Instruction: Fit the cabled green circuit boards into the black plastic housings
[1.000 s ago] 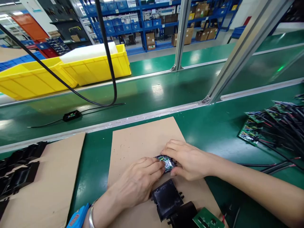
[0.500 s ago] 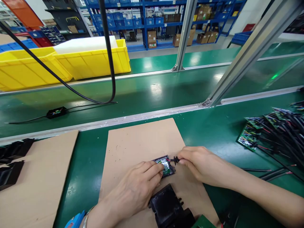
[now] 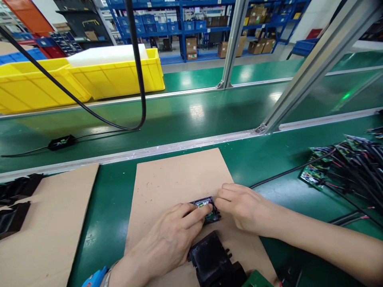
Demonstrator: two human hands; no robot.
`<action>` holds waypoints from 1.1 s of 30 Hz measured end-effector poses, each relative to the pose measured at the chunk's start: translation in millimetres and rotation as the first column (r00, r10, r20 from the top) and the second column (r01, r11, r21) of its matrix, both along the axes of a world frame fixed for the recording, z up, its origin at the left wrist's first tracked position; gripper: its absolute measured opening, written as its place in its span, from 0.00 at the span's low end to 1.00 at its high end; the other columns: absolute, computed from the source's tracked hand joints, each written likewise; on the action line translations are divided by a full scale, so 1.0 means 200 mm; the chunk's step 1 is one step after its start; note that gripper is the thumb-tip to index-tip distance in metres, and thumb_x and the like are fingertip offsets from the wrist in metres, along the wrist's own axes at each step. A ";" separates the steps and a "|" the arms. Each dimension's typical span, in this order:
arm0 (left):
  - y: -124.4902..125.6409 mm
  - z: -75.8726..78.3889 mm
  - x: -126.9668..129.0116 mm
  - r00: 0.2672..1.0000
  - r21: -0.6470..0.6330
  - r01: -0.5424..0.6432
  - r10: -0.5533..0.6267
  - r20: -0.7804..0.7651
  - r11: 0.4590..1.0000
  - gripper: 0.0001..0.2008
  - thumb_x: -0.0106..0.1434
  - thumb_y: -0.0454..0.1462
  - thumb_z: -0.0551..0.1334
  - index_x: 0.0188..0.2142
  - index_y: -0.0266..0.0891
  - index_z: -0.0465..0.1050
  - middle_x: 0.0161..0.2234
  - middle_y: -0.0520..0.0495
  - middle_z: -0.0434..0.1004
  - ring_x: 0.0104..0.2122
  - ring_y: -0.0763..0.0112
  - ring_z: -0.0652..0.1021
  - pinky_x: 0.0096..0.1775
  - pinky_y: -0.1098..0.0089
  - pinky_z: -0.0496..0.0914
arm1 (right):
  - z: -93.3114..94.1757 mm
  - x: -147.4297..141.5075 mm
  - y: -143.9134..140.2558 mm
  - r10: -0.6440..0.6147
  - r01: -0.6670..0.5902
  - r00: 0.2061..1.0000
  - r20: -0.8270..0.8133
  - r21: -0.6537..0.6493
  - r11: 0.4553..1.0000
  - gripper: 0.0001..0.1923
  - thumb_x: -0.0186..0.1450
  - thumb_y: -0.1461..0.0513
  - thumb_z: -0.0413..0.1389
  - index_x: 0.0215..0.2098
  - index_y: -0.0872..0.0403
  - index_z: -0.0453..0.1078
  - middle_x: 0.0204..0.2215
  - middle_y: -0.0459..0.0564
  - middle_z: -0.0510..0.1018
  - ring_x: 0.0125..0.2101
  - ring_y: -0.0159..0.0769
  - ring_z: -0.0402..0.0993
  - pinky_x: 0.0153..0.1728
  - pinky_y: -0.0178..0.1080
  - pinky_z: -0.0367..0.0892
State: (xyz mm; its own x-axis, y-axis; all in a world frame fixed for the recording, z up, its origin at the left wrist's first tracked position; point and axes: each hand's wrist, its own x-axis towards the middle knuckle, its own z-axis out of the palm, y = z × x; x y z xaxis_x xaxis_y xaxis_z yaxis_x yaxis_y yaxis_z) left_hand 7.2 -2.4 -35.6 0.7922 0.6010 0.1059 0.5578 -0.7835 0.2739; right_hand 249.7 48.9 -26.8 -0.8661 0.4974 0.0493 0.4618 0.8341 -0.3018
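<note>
Nearest the camera, a stack of black plastic housings (image 3: pixel 214 261) at the near edge of a brown cardboard sheet (image 3: pixel 176 179) on the green worktop (image 3: pixel 266 159), with the corner of a green circuit board (image 3: pixel 259 280) just to its right. Just beyond, both hands meeting over a small black module (image 3: pixel 206 209) with a green board inside, flat on the cardboard: left hand (image 3: pixel 172 235) laid over its near-left side, fingers bent and pressing down on top; right hand (image 3: pixel 245 205) closed in from the right, fingertips pinching the module's right end. A thin black cable (image 3: pixel 287 171) running from behind the right hand toward a heap of green boards and black wires (image 3: pixel 344 167) at the right. At the left, a second cardboard sheet (image 3: pixel 44 223) with black parts (image 3: pixel 14 199) at its far-left edge. Farther off, past an aluminium rail (image 3: pixel 167 149), a green conveyor belt (image 3: pixel 185 115) carrying a small black unit with leads (image 3: pixel 61 142), a thick black hose (image 3: pixel 139 71) looping down onto it. Beyond that, two yellow bins (image 3: pixel 89 79), and blue shelving (image 3: pixel 191 24) with cartons at the far end.
</note>
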 end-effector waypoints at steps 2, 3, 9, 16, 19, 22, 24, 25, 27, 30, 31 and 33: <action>0.00 0.00 0.00 1.000 0.003 0.015 -0.015 -0.019 1.000 0.11 0.64 0.28 0.54 0.43 0.37 0.73 0.60 0.45 0.68 0.45 0.62 0.74 0.46 0.61 0.74 | 0.00 0.01 0.01 -0.010 0.011 1.000 0.019 -0.025 1.000 0.15 0.52 0.77 0.45 0.30 0.55 0.65 0.29 0.49 0.67 0.30 0.36 0.59 0.32 0.36 0.59; 0.00 0.00 0.00 0.999 -0.003 0.020 -0.020 -0.034 1.000 0.11 0.63 0.28 0.54 0.42 0.37 0.73 0.60 0.45 0.67 0.45 0.62 0.74 0.46 0.61 0.74 | 0.00 0.01 0.01 -0.015 0.016 1.000 0.026 -0.033 0.999 0.16 0.52 0.77 0.45 0.30 0.55 0.65 0.29 0.49 0.67 0.30 0.36 0.60 0.32 0.36 0.59; 0.00 0.01 0.03 0.997 -0.081 -0.010 0.003 -0.083 0.997 0.14 0.60 0.27 0.53 0.43 0.37 0.71 0.56 0.43 0.71 0.46 0.59 0.73 0.47 0.58 0.72 | -0.01 -0.05 -0.03 0.003 -0.023 0.987 0.159 0.121 0.992 0.10 0.60 0.74 0.48 0.33 0.56 0.67 0.32 0.52 0.72 0.32 0.41 0.66 0.34 0.41 0.62; 0.00 0.02 0.00 1.000 -0.072 -0.012 0.014 0.026 0.997 0.16 0.63 0.27 0.54 0.48 0.39 0.69 0.56 0.45 0.72 0.48 0.61 0.74 0.49 0.60 0.70 | 0.00 -0.03 -0.05 -0.032 0.019 0.987 0.156 0.081 0.997 0.08 0.61 0.72 0.50 0.36 0.58 0.68 0.34 0.53 0.72 0.34 0.40 0.67 0.36 0.39 0.64; -0.01 0.02 -0.01 0.996 -0.058 -0.034 0.039 0.082 0.998 0.20 0.65 0.27 0.53 0.56 0.38 0.63 0.58 0.43 0.69 0.51 0.63 0.73 0.50 0.63 0.69 | -0.02 0.02 -0.05 -0.075 0.067 0.993 0.092 0.079 0.995 0.10 0.64 0.71 0.49 0.40 0.58 0.69 0.35 0.53 0.72 0.36 0.38 0.66 0.37 0.38 0.63; -0.02 0.01 0.00 0.998 -0.064 -0.036 0.039 0.052 0.997 0.27 0.65 0.26 0.52 0.64 0.37 0.53 0.59 0.40 0.68 0.51 0.61 0.71 0.50 0.60 0.67 | -0.06 0.04 -0.06 -0.054 0.046 0.998 0.042 0.180 0.983 0.11 0.67 0.71 0.46 0.40 0.58 0.70 0.33 0.52 0.72 0.34 0.38 0.65 0.34 0.39 0.61; -0.03 -0.01 0.01 0.999 -0.067 -0.045 0.046 0.008 0.997 0.31 0.64 0.25 0.51 0.66 0.33 0.48 0.57 0.37 0.70 0.52 0.58 0.70 0.50 0.57 0.65 | -0.09 0.04 -0.06 -0.019 0.012 0.999 0.027 0.250 0.968 0.11 0.69 0.70 0.46 0.38 0.58 0.70 0.31 0.52 0.71 0.32 0.38 0.63 0.32 0.40 0.60; -0.04 -0.02 0.02 0.999 -0.059 -0.048 0.048 -0.005 0.997 0.33 0.63 0.24 0.50 0.67 0.31 0.46 0.56 0.36 0.70 0.52 0.57 0.70 0.51 0.56 0.64 | -0.09 0.03 -0.06 -0.003 -0.003 1.000 0.024 0.271 0.963 0.11 0.70 0.69 0.46 0.37 0.59 0.70 0.31 0.52 0.71 0.32 0.38 0.63 0.32 0.40 0.60; -0.05 -0.03 0.03 0.998 -0.037 -0.057 0.056 -0.018 0.998 0.34 0.61 0.23 0.50 0.67 0.27 0.44 0.56 0.32 0.69 0.53 0.54 0.68 0.52 0.54 0.62 | -0.10 0.02 -0.06 0.016 -0.020 1.000 0.019 0.288 0.957 0.11 0.70 0.68 0.46 0.37 0.59 0.70 0.31 0.52 0.72 0.32 0.39 0.63 0.31 0.40 0.60; -0.06 -0.04 0.06 0.997 -0.025 -0.071 0.070 -0.039 0.997 0.35 0.59 0.22 0.49 0.66 0.25 0.45 0.54 0.30 0.69 0.52 0.52 0.69 0.51 0.53 0.61 | -0.09 0.01 -0.05 0.029 -0.036 0.999 0.032 0.281 0.959 0.11 0.69 0.69 0.46 0.37 0.59 0.70 0.31 0.53 0.72 0.32 0.39 0.63 0.30 0.40 0.59; -0.06 -0.03 0.06 0.996 -0.027 -0.076 0.075 -0.046 0.997 0.34 0.59 0.22 0.50 0.65 0.26 0.46 0.54 0.29 0.70 0.52 0.52 0.70 0.51 0.52 0.61 | -0.09 0.00 -0.05 0.037 -0.045 0.999 0.036 0.280 0.959 0.11 0.69 0.69 0.47 0.36 0.59 0.71 0.31 0.53 0.72 0.32 0.40 0.63 0.30 0.41 0.58; -0.06 -0.02 0.07 0.996 -0.039 -0.080 0.078 -0.039 0.996 0.35 0.59 0.23 0.50 0.66 0.28 0.46 0.56 0.29 0.68 0.51 0.51 0.70 0.50 0.52 0.62 | -0.09 0.00 -0.05 0.052 -0.060 0.998 0.036 0.275 0.960 0.10 0.68 0.69 0.48 0.36 0.59 0.71 0.31 0.53 0.72 0.32 0.39 0.63 0.29 0.41 0.57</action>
